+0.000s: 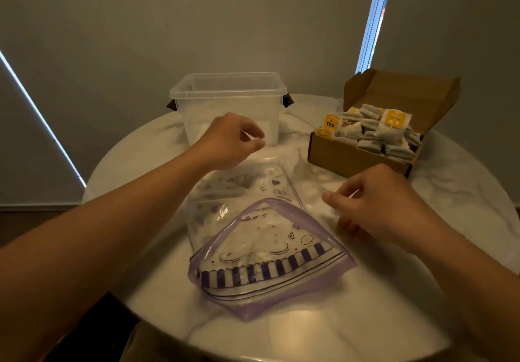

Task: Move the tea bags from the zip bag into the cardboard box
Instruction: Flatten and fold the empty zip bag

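The clear zip bag (253, 221) with purple stripes and a purple zip edge lies crumpled and partly folded on the marble table (309, 319); I see no tea bags inside it. The open cardboard box (351, 156) at the right rear is heaped with tea bags (374, 133) with yellow tags. My left hand (228, 142) hovers over the bag's far edge, thumb against curled fingers. My right hand (371, 206) hovers just right of the bag in the same pinched pose. Nothing plainly shows between the fingers of either hand.
An empty clear plastic tub (229, 102) with dark side clips stands at the back centre, just beyond my left hand. The round table's edge curves close on the left and at the front. Grey blinds hang behind.
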Available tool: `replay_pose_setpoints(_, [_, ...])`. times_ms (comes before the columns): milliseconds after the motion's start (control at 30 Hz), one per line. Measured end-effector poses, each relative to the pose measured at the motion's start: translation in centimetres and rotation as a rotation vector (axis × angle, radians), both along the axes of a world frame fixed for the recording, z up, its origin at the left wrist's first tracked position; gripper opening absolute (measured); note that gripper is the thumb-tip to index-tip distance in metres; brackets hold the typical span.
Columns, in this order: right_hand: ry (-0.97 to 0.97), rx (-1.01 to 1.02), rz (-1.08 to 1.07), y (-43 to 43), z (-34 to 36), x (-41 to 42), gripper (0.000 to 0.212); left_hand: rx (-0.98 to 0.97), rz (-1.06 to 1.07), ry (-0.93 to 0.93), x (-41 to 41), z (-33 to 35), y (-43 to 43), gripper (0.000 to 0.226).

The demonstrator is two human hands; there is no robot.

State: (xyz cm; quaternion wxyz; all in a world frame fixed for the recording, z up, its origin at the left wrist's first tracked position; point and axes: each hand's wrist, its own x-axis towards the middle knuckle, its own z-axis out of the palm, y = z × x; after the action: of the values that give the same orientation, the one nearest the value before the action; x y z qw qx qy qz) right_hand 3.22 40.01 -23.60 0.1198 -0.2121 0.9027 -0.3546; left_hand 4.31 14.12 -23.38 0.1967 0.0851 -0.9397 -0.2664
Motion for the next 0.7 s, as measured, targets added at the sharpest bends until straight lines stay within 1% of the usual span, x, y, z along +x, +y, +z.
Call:
replay_pose_setpoints(67, [0.162,0.033,0.045,-0.2,0.4,-0.6,0.015,-0.063,0.055,0.019,2.7,-0.6,-1.0,0.016])
replay_pose_setpoints(133, [0.308,0.041,0.137,-1.2,0.6,-1.2,0.009,-0.133,0.12,0.022,5.1,-1.3,-2.1,0.015])
replay_pose_setpoints(233, [0.44,0.027,0.317,-3.7,0.7,-2.3,0.014,-0.181,0.186,-0.003,7.8,-2.3,-4.1,0.017])
replay_pose_setpoints(333, [0.473,0.046,0.465,-6.5,-0.4,-3.3,0.023,-0.164,0.136,-0.122,8.8,-3.5,-5.1,0.028])
replay_pose_setpoints(467, [0.458,0.175,0.647,-8.4,-2.3,-4.4,0.037,-0.111,-0.017,-0.234,9.0,-4.3,-5.3,0.04])
replay_pose_setpoints(567, [0.415,0.253,0.737,-8.1,-3.0,-5.0,0.038,-0.149,-0.105,-0.349,9.3,-4.9,-6.0,0.052])
replay_pose_setpoints(633, [0.395,0.298,0.776,-7.6,-3.3,-5.4,0.047,-0.207,-0.172,-0.413,9.6,-5.2,-6.4,0.064])
replay_pose_setpoints(700, [0.384,0.357,0.797,-7.1,-3.6,-5.8,0.057,-0.284,-0.226,-0.472,9.7,-5.2,-6.4,0.064])
